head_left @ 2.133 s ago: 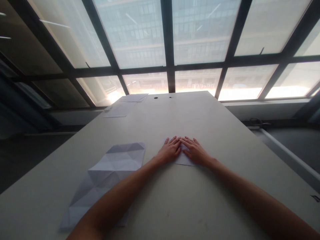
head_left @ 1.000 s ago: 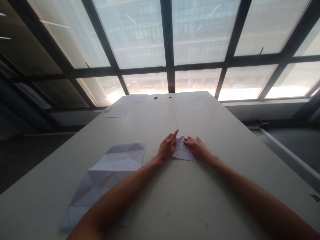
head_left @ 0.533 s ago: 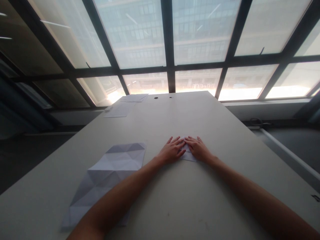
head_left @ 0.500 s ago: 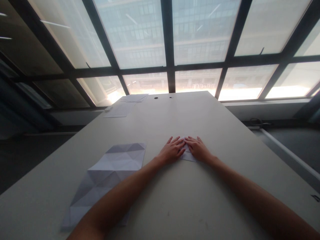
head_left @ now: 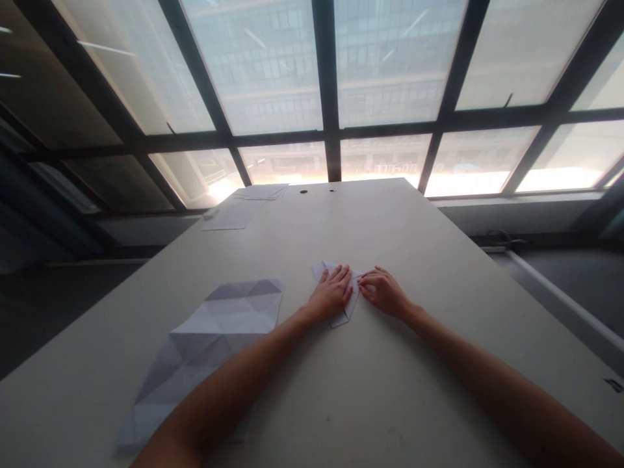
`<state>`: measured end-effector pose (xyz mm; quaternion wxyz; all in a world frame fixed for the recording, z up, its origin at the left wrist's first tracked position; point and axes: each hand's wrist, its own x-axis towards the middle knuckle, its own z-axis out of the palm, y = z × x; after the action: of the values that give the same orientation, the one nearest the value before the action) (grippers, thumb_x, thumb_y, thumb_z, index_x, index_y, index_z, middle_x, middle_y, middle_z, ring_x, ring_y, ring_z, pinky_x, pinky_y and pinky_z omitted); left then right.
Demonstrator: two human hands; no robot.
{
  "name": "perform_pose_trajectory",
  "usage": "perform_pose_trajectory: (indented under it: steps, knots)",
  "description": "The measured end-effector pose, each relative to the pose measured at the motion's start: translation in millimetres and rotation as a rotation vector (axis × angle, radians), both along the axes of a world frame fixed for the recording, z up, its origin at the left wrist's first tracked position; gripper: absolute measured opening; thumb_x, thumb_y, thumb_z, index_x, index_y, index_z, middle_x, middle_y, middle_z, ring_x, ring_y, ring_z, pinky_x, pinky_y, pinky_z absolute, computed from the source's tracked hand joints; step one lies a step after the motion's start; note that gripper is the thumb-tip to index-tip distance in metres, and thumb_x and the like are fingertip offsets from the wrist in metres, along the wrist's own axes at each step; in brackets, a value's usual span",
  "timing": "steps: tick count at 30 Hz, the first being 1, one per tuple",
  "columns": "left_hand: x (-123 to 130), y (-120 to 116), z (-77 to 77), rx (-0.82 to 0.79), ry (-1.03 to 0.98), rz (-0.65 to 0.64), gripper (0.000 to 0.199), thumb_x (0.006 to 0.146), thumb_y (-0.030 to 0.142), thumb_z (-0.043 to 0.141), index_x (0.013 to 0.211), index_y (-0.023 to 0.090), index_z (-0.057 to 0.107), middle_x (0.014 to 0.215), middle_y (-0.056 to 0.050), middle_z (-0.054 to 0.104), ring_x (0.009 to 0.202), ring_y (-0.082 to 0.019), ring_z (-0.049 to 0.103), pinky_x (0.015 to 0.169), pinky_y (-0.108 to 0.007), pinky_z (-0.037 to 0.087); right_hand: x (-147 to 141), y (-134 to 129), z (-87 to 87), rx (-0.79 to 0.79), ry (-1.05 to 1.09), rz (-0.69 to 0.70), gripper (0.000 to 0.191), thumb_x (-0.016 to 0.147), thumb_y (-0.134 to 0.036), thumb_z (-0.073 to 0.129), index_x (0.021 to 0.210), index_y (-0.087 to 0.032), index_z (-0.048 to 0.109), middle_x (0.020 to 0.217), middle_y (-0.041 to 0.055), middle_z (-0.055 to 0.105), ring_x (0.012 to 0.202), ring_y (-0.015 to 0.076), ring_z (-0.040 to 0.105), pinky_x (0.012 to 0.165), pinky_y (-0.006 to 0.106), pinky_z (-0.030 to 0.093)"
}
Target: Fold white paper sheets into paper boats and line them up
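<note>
A small folded white paper (head_left: 345,316) lies on the white table (head_left: 370,227), in front of me near the middle. My left hand (head_left: 332,292) rests flat on top of it with the fingers spread and hides much of it. At the paper's right corner is my right hand (head_left: 383,290), its thumb and index finger pinched on the edge. Left of my left forearm lies a larger creased white sheet (head_left: 234,315), partly hidden by that arm.
More white sheets (head_left: 227,216) lie at the table's far left corner. Two small dark holes are near the far edge. Beyond the table stand large windows with dark frames (head_left: 331,153). A cable lies past the right side.
The folded paper has turned and shows more on the left. My left hand has shifted slightly left; my right hand has gone from flat on the paper to a pinch at its corner.
</note>
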<state>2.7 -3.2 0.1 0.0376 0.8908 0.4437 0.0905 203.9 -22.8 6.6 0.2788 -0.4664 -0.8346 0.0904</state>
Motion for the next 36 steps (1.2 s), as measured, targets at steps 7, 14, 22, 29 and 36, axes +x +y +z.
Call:
perform_pose_trajectory:
  steps: [7,14,22,29,36]
  knots:
    - [-0.1,1.2,-2.5,0.006,0.024,-0.054,0.055,0.102,0.035,0.029,0.154,0.014,0.027,0.159,-0.012,0.026,0.149,-0.023,0.019,0.119,-0.046,0.018,-4.9,-2.2,-6.2,-0.119,-0.213,0.031,0.054,0.1,-0.036,0.037,0.151,-0.019,0.034,0.154,0.0112,0.037,0.145,0.0232,0.029,0.118,0.054,0.013]
    - [1.2,-0.3,-4.0,0.036,0.037,0.105,0.067,0.099,0.054,0.034,0.151,0.012,0.032,0.159,-0.016,0.026,0.147,-0.033,0.019,0.117,-0.051,0.018,-3.6,-0.5,-11.8,-0.128,-0.283,-0.115,0.062,0.101,-0.048,0.031,0.152,-0.013,0.032,0.157,0.0159,0.029,0.147,0.0298,0.021,0.116,0.062,0.006]
    - [-0.7,3.0,-6.8,0.043,0.037,0.245,0.074,0.094,0.062,0.036,0.15,0.012,0.034,0.157,-0.02,0.028,0.147,-0.035,0.019,0.117,-0.055,0.014,-4.5,-2.3,-8.7,-0.128,-0.241,-0.142,0.058,0.099,-0.043,0.038,0.148,-0.012,0.038,0.157,0.0168,0.031,0.147,0.0299,0.021,0.116,0.06,0.013]
    - [2.2,1.6,-5.3,0.085,-0.011,0.319,0.059,0.097,0.044,0.037,0.146,0.012,0.04,0.155,-0.018,0.034,0.144,-0.032,0.028,0.115,-0.055,0.019,-8.4,-14.9,6.7,0.011,-0.108,0.092,0.029,0.095,-0.033,0.054,0.121,-0.026,0.066,0.118,0.0073,0.065,0.114,0.0216,0.054,0.104,0.036,0.038]
    - [1.6,0.8,2.2,0.159,-0.031,0.349,0.045,0.097,0.045,0.041,0.134,0.022,0.054,0.145,-0.014,0.049,0.132,-0.033,0.041,0.106,-0.054,0.03,-11.7,-19.0,14.5,0.028,-0.225,-0.051,0.037,0.1,-0.046,0.042,0.108,-0.023,0.07,0.116,0.0087,0.066,0.116,0.0242,0.054,0.116,0.055,0.011]
